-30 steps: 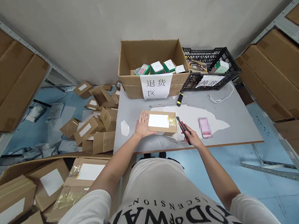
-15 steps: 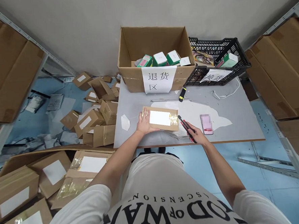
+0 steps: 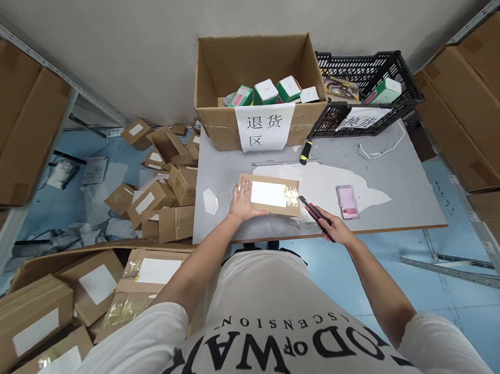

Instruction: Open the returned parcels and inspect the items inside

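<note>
A small taped cardboard box (image 3: 292, 207) with a white label lies on the grey table in front of me. My left hand (image 3: 243, 203) grips its left end, fingers over the top and thumb along the near side. In my right hand (image 3: 334, 227) is a red and black utility knife (image 3: 317, 214), its tip pointing at the taped right end of the box. I cannot tell whether the tip touches the cardboard.
At the back stand a large open carton (image 3: 216, 121) with green-and-white boxes and a black crate (image 3: 409, 95). A yellow-black cutter (image 3: 305, 152) and a phone (image 3: 347, 202) lie on the table (image 3: 415, 199). Several cardboard boxes (image 3: 171, 214) crowd the left side.
The view has shifted slightly. My left hand keeps its hold on the box, and the knife in my right hand stays by the box's right end with little movement.
</note>
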Action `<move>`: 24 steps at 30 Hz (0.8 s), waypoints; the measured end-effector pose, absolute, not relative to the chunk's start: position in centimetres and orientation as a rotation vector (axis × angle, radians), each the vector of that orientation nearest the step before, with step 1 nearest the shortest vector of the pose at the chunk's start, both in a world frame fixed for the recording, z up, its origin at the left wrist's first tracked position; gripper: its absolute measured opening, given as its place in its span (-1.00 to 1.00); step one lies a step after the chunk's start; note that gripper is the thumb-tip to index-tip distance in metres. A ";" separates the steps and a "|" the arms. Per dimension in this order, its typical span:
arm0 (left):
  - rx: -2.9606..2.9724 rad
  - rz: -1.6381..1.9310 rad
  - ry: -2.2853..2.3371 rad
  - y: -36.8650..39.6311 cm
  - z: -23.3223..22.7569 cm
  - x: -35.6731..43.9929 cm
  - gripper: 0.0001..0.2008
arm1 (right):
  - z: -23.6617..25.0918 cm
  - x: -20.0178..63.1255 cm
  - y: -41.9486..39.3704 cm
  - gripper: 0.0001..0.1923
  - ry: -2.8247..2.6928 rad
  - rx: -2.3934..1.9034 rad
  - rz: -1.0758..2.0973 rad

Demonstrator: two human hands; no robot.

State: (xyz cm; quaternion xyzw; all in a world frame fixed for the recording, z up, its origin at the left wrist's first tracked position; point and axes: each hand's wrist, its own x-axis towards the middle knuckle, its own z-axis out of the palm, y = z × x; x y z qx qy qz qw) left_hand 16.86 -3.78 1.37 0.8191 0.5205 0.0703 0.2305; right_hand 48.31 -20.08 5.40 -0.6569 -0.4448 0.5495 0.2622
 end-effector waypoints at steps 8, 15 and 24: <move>2.327 0.159 1.455 -3.6 1.2 16.9 0.32 | 2.9 46.3 -24.1 -0.31 -1.134 -1.779 1.510; 2.361 0.170 1.419 -3.6 1.3 16.8 0.35 | 2.5 45.6 -25.1 -0.23 -0.968 -1.725 1.547; 2.375 0.109 1.489 -4.3 2.2 16.6 0.28 | 0.8 48.5 -27.8 -0.28 -0.817 -1.855 1.266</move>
